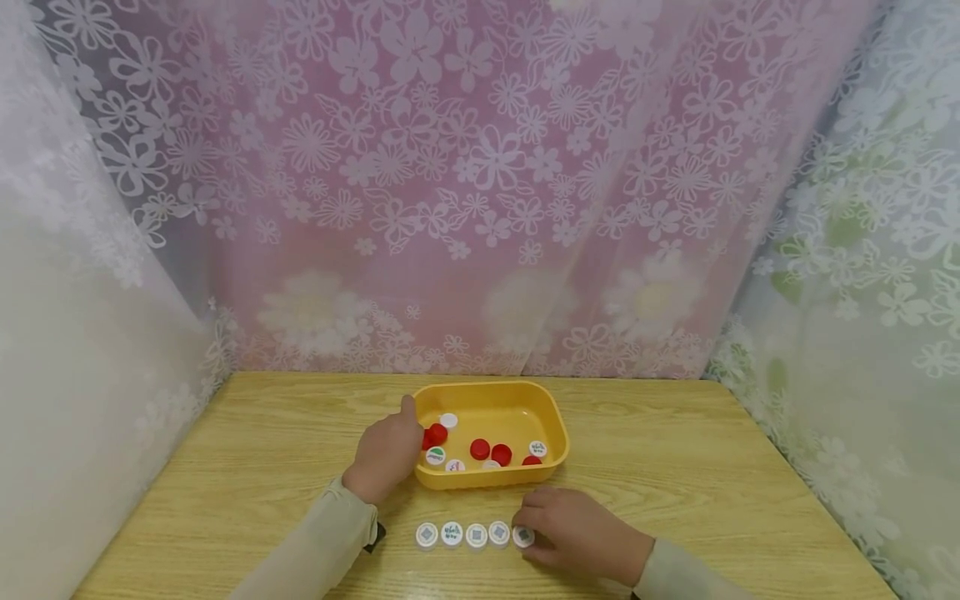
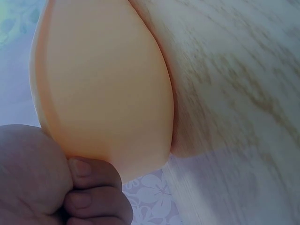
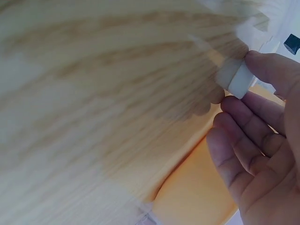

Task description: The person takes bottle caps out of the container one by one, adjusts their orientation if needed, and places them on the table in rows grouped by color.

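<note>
Right hand [image 1: 577, 532]: thumb and fingertips brought together on a small round white plastic cap with a grey printed face [image 1: 524, 537]. Cap sits at the fingertips, right end of a row of five on the pale wood-grain worktop [image 1: 645, 450], just beside the next white cap [image 1: 498, 534]. The remaining fingers lie loosely bent beside it. Whether its base touches the worktop, cannot tell.

Left hand [image 1: 388, 452]: fingers curled at the left end of the rounded yellow plastic tray [image 1: 491, 387], gripping its wall; thumb placement hard to make out. Tray stands beyond the row, near the right hand, holding loose red caps [image 1: 480, 449] and white caps [image 1: 537, 449].

Obscured: near wall of the tray covers the lower parts of several caps; one white cap [image 1: 491, 464] shows only a sliver. Held cap's right edge is partly covered by fingers in the head view; its printed face is turned away in the right wrist view. Both sleeves run out of frame.
</note>
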### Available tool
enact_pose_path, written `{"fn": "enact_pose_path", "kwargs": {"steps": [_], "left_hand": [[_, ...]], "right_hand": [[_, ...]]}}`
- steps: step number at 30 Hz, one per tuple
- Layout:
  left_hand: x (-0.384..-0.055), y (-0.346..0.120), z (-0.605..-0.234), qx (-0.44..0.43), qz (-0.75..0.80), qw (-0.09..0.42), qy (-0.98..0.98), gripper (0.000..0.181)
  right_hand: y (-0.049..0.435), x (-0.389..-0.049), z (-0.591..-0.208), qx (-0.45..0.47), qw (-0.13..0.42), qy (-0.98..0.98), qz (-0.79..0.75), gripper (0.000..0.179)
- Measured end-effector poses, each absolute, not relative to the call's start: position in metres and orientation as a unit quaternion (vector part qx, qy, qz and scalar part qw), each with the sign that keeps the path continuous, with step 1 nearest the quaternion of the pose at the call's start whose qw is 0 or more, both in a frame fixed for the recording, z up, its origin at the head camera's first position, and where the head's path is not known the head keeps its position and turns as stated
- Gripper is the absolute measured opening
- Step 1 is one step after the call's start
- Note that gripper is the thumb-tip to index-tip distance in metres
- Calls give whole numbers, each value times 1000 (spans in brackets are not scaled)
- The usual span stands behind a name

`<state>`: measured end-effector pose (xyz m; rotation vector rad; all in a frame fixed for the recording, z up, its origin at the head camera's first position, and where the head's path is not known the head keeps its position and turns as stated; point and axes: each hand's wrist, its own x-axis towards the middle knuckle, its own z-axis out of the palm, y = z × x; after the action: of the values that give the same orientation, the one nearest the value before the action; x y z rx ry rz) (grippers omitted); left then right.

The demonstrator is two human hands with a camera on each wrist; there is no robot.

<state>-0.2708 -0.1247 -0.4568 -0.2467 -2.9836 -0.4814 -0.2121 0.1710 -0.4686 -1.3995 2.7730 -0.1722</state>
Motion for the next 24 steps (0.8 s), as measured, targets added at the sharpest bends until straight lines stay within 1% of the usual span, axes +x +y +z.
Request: {"fn": "enact_pose_path", "kwargs": {"steps": [10, 15, 18, 20, 24], "left_hand": [[-272, -124, -454, -65, -171, 27, -983, 46], [-273, -124, -453, -60, -169, 20, -983, 48], [-272, -124, -454, -65, -163, 23, -984, 51], [-272, -125, -455, -67, -160, 25, -985, 51], [-272, -125, -455, -69, -162, 30, -984, 50]], "right_hand": [[171, -214, -473, -450, -1, 892, -48, 17], [168, -214, -470, -441, 16, 897, -33, 17], [165, -213, -461, -450, 15, 893, -4, 19], [162, -213, -451, -463, 1, 886, 15, 20], [156, -219, -426, -479, -72, 874, 32, 22]]}}
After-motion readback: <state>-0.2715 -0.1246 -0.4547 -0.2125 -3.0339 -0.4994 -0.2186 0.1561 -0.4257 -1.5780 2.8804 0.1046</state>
